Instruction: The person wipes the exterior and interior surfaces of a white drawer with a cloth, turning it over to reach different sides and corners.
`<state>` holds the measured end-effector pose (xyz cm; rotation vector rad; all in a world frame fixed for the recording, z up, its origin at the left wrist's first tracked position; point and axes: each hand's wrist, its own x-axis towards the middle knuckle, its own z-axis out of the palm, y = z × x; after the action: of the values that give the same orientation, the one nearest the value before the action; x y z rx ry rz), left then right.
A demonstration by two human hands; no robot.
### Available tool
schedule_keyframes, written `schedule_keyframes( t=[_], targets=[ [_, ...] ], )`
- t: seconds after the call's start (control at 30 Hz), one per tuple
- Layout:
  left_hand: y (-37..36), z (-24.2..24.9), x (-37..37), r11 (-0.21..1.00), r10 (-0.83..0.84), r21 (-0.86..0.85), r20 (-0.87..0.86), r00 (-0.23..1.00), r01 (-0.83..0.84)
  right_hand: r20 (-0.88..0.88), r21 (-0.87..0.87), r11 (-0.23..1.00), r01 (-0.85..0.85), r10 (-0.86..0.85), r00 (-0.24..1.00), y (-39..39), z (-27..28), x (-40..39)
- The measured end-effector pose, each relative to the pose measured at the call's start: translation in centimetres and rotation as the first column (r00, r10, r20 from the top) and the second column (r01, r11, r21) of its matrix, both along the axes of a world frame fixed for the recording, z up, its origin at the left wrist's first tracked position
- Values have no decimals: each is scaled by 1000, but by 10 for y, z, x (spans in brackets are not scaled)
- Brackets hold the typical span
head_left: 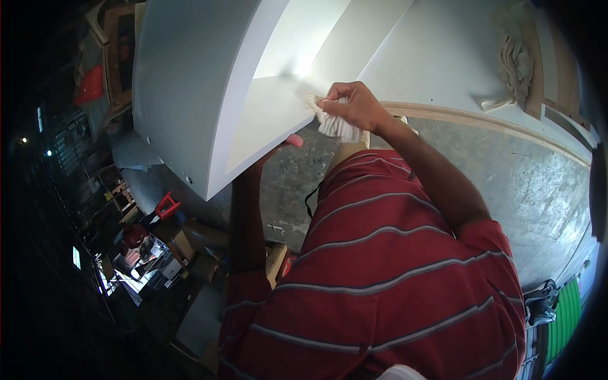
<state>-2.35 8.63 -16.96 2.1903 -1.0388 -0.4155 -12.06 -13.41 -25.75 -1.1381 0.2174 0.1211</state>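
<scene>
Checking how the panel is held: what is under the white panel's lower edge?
Under the white panel, only a thumb tip of the left hand shows; the panel covers its other fingers. The right hand presses a white cloth on top.

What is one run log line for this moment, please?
right hand: presses rag on white panel | left hand: holds panel edge from below

Smooth matt white panel (190, 82), perhaps painted wood; soft cloth rag (335, 125).
</scene>
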Motion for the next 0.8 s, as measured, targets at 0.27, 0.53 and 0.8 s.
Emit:
schedule_keyframes(
  t=[0.27, 0.53, 0.8],
  targets=[
    [4, -9, 3, 997, -32, -67, -56, 998, 28, -6, -35, 999, 31, -31, 1000, 6, 22, -2],
    [0, -9, 6, 999, -5, -53, -15, 1000, 4, 22, -8, 1000, 25, -24, 999, 9, 21, 2],
    [-17, 5, -1, 998, 44, -42, 158, 986, -38, -213, -70, 997, 16, -30, 977, 2, -29, -5]
  ],
)
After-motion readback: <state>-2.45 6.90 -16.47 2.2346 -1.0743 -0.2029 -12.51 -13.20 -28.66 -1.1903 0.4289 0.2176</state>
